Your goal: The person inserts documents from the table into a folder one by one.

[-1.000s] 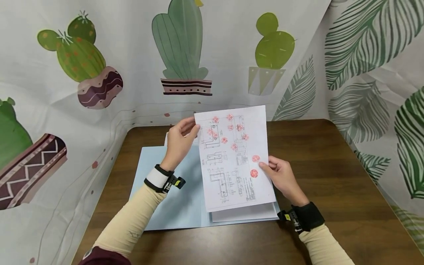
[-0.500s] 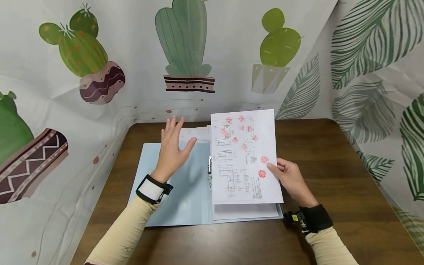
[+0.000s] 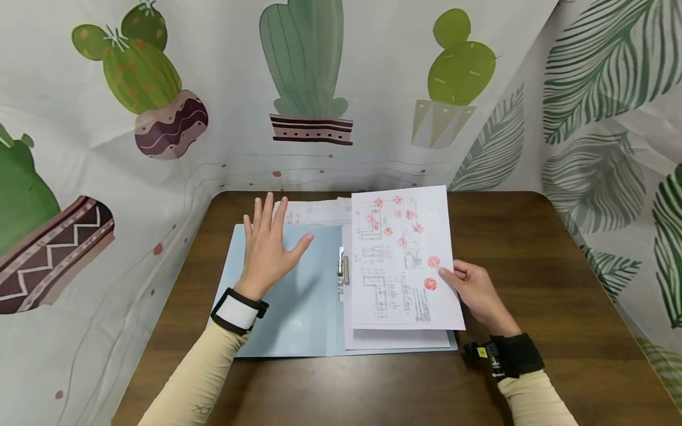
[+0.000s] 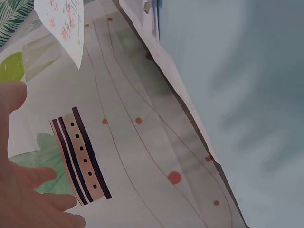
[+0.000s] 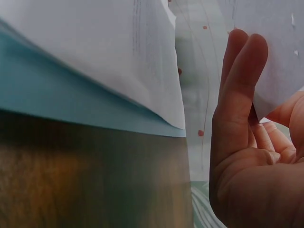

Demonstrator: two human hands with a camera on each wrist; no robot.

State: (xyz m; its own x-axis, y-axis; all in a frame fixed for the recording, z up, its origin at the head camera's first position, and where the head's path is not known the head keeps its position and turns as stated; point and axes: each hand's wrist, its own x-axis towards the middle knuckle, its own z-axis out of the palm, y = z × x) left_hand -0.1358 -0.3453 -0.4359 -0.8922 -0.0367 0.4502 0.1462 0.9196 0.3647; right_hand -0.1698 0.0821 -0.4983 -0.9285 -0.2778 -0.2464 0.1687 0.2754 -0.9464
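Observation:
My right hand (image 3: 476, 293) pinches the right edge of a white sheet of paper (image 3: 399, 257) between thumb and fingers. Line drawings and several red stamp marks cover that sheet, which is raised and tilted over the right half of an open light blue folder (image 3: 282, 307). A metal clip (image 3: 342, 275) runs along the folder's inside near the spine. Other white sheets (image 3: 399, 340) lie under the raised one. Fingers spread, my left hand (image 3: 266, 251) hovers over the folder's left half and holds nothing; the left wrist view shows its shadow on the blue cover.
More printed papers (image 3: 314, 212) stick out beyond the folder's far edge. The folder rests on a dark wooden table (image 3: 533, 254). A white cloth with cactus and leaf prints (image 3: 383, 77) hangs right behind the table.
My left hand has let go of the sheet's left edge, moved left and spread its fingers. My right hand has carried the sheet a little right and down, uncovering the metal clip.

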